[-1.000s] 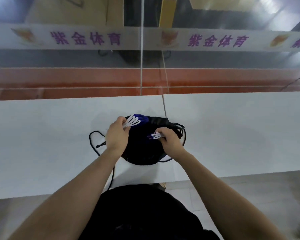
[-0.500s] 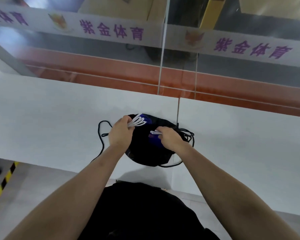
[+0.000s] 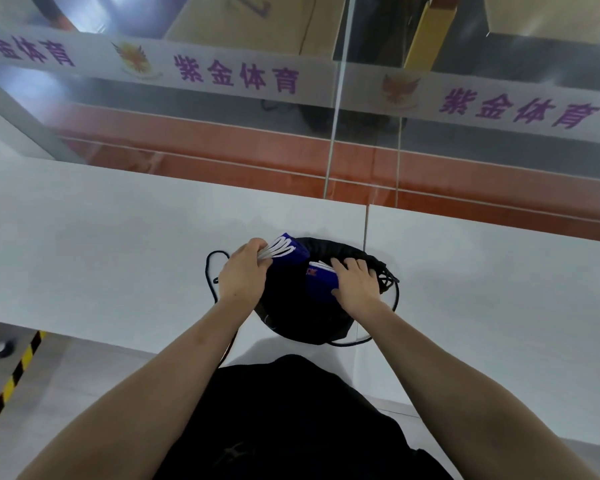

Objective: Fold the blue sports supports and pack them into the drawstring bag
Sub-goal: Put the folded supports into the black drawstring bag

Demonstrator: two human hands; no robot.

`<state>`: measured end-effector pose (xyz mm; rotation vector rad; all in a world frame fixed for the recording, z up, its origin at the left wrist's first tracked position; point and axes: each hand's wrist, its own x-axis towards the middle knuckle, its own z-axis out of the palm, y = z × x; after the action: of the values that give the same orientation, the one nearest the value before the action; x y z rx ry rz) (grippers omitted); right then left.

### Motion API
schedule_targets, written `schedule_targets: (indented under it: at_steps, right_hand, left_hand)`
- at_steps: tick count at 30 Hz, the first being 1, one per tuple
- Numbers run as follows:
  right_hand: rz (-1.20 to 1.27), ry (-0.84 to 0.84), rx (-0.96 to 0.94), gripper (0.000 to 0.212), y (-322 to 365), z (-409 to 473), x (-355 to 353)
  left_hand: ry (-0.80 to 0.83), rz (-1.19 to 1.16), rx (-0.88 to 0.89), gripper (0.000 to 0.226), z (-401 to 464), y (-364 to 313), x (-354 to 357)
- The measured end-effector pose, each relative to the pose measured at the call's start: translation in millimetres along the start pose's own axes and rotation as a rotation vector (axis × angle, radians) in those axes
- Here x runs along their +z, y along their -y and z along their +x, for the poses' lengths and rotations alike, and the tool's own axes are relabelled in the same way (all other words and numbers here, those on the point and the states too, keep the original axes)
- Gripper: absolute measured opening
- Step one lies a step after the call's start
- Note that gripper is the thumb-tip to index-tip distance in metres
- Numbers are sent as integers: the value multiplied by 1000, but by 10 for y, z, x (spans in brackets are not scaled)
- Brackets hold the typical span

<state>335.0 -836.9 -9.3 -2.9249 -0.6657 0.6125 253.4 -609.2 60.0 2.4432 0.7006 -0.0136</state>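
A black drawstring bag (image 3: 302,317) lies on the white table (image 3: 101,244) in front of me. My left hand (image 3: 241,275) grips a folded blue sports support (image 3: 290,253) with white edges at the bag's upper left rim. My right hand (image 3: 355,285) presses on a second folded blue support (image 3: 321,284), which lies on the bag's dark fabric. Black cords (image 3: 211,271) loop out to the left and right of the bag. Whether the supports are inside the bag's mouth I cannot tell.
A glass partition (image 3: 333,140) with purple lettering rises behind the table. A seam (image 3: 366,223) splits the tabletop in two. Yellow-black floor tape (image 3: 11,379) runs at the lower left. My black shirt fills the bottom centre.
The view has tilted and shifted. My right hand has moved from pinching the second support's white edge to lying flat over it. The left hand keeps its grip.
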Motion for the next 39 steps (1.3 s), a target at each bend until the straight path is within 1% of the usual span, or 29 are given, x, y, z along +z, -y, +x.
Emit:
schedule_targets:
  at_steps: [2, 6, 8, 9, 11, 14, 16, 17, 19, 20, 21, 23, 25, 26, 28, 31, 35, 39]
  right_hand:
    - [110, -73, -12, 71, 20, 7, -63]
    - [596, -162, -100, 69, 138, 3, -321]
    - [728, -186, -153, 70, 240, -14, -495]
    - [752, -189, -184, 70, 292, -18, -560]
    - [716, -190, -238, 65, 379, -2, -644]
    - [631, -248, -254, 42, 441, 31, -659]
    - [639, -241, -181, 31, 430, 2, -645]
    - [663, -239, -137, 28, 408, -27, -624]
    - [761, -247, -52, 25, 338, -101, -555]
    - [809, -244, -14, 25, 304, -139, -513]
    - [843, -231, 18, 25, 281, -178, -472]
    - [881, -202, 46, 25, 268, -248, -392]
    - [907, -181, 58, 25, 296, -297, -328]
    - [924, -175, 70, 26, 324, -313, -299]
    - [948, -163, 93, 26, 402, -326, -257]
    - [936, -124, 115, 25, 539, -313, -205]
    - [952, -118, 130, 27, 705, -246, -138]
    - [994, -87, 122, 27, 845, -154, -82]
  left_hand:
    - [5, 1, 37, 20, 38, -30, -15]
    - [28, 18, 191, 24, 100, -110, -24]
    - [36, 21, 241, 26, 115, -148, -27]
    - [39, 14, 262, 27, 122, -163, -29]
    - [55, -8, 305, 28, 145, -178, -32]
    - [89, -63, 319, 29, 191, -143, -24]
    - [100, -94, 213, 37, 221, -59, -14]
    - [124, -83, 126, 47, 241, 0, -8]
    - [213, 28, -37, 67, 272, 151, 34]
    - [264, 90, -98, 70, 277, 224, 69]
    - [302, 111, -142, 66, 266, 276, 95]
    - [309, 49, -188, 44, 239, 321, 137]
    - [252, -12, -190, 24, 210, 310, 141]
    - [210, -41, -179, 20, 202, 292, 125]
    - [141, -115, -146, 19, 191, 244, 68]
    - [96, -211, -97, 25, 172, 173, -21]
    - [82, -271, -39, 30, 118, 137, -70]
    - [94, -313, 13, 30, 31, 98, -96]
